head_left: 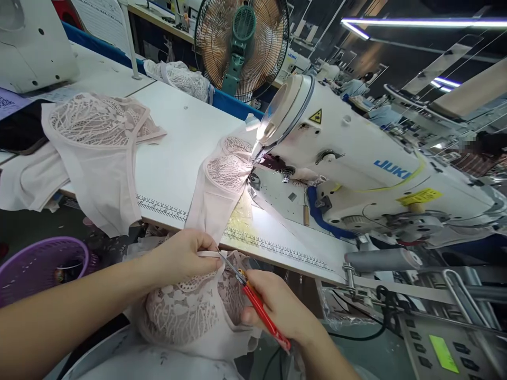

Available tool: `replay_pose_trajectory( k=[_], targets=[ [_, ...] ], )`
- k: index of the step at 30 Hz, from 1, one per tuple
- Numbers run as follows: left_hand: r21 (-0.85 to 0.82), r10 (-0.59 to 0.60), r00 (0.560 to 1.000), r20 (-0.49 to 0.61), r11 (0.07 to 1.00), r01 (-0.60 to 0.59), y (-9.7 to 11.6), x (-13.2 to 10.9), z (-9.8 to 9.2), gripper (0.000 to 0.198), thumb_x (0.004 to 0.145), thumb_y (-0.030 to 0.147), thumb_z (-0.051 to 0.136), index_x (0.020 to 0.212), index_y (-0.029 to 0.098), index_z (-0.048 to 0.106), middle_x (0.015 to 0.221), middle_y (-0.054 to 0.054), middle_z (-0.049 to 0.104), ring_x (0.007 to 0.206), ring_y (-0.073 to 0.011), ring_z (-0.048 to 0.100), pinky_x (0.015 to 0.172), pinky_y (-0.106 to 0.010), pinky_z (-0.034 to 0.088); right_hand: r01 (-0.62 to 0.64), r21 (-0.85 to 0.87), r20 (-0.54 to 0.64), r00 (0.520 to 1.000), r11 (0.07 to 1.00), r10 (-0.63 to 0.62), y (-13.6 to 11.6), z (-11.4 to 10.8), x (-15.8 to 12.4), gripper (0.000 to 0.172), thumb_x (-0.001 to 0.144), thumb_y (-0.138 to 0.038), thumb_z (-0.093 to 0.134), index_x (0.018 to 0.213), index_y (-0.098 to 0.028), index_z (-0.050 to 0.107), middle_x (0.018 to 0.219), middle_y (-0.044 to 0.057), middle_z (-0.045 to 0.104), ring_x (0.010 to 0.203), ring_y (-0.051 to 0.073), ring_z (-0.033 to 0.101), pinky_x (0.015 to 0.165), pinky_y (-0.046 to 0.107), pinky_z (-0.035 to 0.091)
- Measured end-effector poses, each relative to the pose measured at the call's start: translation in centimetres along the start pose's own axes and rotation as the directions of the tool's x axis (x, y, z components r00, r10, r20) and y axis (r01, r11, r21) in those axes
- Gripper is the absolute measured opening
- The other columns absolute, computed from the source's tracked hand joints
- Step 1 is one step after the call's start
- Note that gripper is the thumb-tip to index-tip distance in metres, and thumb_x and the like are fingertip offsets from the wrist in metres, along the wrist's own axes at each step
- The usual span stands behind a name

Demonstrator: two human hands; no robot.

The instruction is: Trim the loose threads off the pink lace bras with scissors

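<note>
Left hand point(178, 261): thumb and fingers pinched together on the upper edge of a pale lace garment point(180, 316). Right hand point(283, 303): closed around a red-handled tool point(259, 306), its metal tip pointing up and left to the garment's edge, just beside the left fingertips. Whether the tip is cutting or only touching: cannot tell. The garment lies below the left hand, over the lap, its lace cup facing up and a plain band running towards the right wrist.

Beyond both hands: white surface point(170, 148) with a printed scale point(160, 207) along its near edge. Just above the left hand, a second lace garment point(225, 171) rests on the surface, gathered at its right end at the needle area of a sewing machine point(356, 153); its lower end hangs at the surface edge behind the left fingers. The machine's lamp is lit.

Up and left of the left hand: third lace garment point(93, 126), partly over the near edge. Left, past the forearm: purple basket point(31, 264), contents unclear. Right of the right hand: control box point(420, 338) with green display. Far above both hands: a caged fan point(241, 47).
</note>
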State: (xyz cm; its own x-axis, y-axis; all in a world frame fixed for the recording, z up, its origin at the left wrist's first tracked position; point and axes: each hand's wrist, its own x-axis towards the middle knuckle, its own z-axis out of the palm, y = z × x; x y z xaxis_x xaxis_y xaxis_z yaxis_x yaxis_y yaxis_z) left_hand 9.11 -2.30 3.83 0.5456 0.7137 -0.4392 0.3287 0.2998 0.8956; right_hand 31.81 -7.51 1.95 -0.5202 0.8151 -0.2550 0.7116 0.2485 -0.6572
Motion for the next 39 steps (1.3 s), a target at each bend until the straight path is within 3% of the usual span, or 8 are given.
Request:
replay_pose_trajectory(
  k=[11, 17, 23, 26, 30, 34, 39],
  targets=[
    [-0.054, -0.003, 1.0, 0.009, 0.999, 0.004, -0.3, 0.3, -0.2, 0.018, 0.07, 0.032, 0.058, 0.063, 0.015, 0.056, 0.049, 0.007, 0.033, 0.043, -0.0075, 0.028, 0.043, -0.021, 0.019, -0.056, 0.091, -0.013, 0.998, 0.994, 0.057, 0.1, 1.0, 0.1, 0.038, 0.078, -0.047, 0.053, 0.062, -0.021, 0.03, 0.06, -0.004, 0.036, 0.054, 0.011, 0.033, 0.05, 0.023, 0.025],
    [-0.064, 0.019, 1.0, 0.005, 0.998, -0.018, -0.2, 0.4, -0.4, 0.025, 0.069, 0.031, 0.06, 0.055, 0.018, 0.044, 0.048, 0.008, 0.028, 0.043, -0.0071, 0.025, 0.044, -0.022, 0.019, -0.082, 0.127, -0.108, 0.989, 0.989, 0.096, 0.9, 2.6, 0.6, 0.039, 0.078, -0.04, 0.054, 0.057, -0.021, 0.027, 0.054, -0.006, 0.03, 0.048, 0.009, 0.029, 0.046, 0.023, 0.022],
    [-0.025, 0.021, 0.998, -0.06, 0.999, -0.022, -0.1, -0.5, -0.5, 0.023, 0.071, 0.036, 0.061, 0.064, 0.017, 0.051, 0.048, 0.008, 0.034, 0.043, -0.0069, 0.029, 0.043, -0.02, 0.022, -0.038, 0.229, -0.198, 0.977, 0.973, 0.085, 0.9, 2.4, 0.8, 0.038, 0.081, -0.045, 0.05, 0.06, -0.021, 0.03, 0.056, -0.005, 0.031, 0.05, 0.01, 0.029, 0.046, 0.022, 0.023],
    [-0.011, 0.092, 0.988, -0.125, 0.995, -0.094, -0.4, -0.9, -0.7, 0.024, 0.072, 0.039, 0.062, 0.066, 0.016, 0.054, 0.052, 0.006, 0.042, 0.045, -0.008, 0.035, 0.044, -0.02, 0.027, 0.005, 0.283, -0.235, 0.97, 0.959, 0.064, 0.3, 1.8, 0.2, 0.034, 0.079, -0.05, 0.054, 0.068, -0.02, 0.041, 0.064, -0.003, 0.043, 0.056, 0.012, 0.038, 0.05, 0.023, 0.031],
    [0.028, 0.176, 0.958, -0.227, 0.984, -0.174, -0.9, -1.5, -1.3, 0.02, 0.073, 0.035, 0.065, 0.072, 0.016, 0.062, 0.076, -0.003, 0.063, 0.07, -0.0157, 0.056, 0.063, -0.025, 0.043, 0.044, 0.326, -0.206, 0.978, 0.944, 0.026, -0.2, 2.3, -0.2, 0.037, 0.071, -0.053, 0.064, 0.079, -0.019, 0.05, 0.077, 0.002, 0.054, 0.066, 0.016, 0.048, 0.057, 0.025, 0.04],
    [-0.025, 0.075, 0.928, -0.364, 0.996, -0.09, -1.3, -2.3, -1.7, 0.021, 0.073, 0.037, 0.067, 0.073, 0.016, 0.063, 0.072, -0.003, 0.066, 0.065, -0.0162, 0.059, 0.059, -0.025, 0.046, 0.003, 0.321, -0.131, 0.991, 0.947, 0.041, 0.1, 3.8, -0.6, 0.03, 0.075, -0.047, 0.062, 0.077, -0.019, 0.051, 0.074, 0.002, 0.055, 0.064, 0.016, 0.049, 0.056, 0.026, 0.041],
    [-0.211, -0.083, 0.834, -0.546, 0.977, -0.041, -2.0, -3.1, -2.4, 0.015, 0.07, 0.028, 0.07, 0.073, 0.017, 0.061, 0.061, 0.002, 0.065, 0.051, -0.0119, 0.057, 0.048, -0.02, 0.044, -0.036, 0.278, -0.188, 0.978, 0.96, 0.091, 1.7, 4.9, -2.1, 0.02, 0.081, -0.036, 0.055, 0.074, -0.019, 0.05, 0.071, 0.003, 0.057, 0.061, 0.015, 0.049, 0.054, 0.025, 0.041]
  ],
)
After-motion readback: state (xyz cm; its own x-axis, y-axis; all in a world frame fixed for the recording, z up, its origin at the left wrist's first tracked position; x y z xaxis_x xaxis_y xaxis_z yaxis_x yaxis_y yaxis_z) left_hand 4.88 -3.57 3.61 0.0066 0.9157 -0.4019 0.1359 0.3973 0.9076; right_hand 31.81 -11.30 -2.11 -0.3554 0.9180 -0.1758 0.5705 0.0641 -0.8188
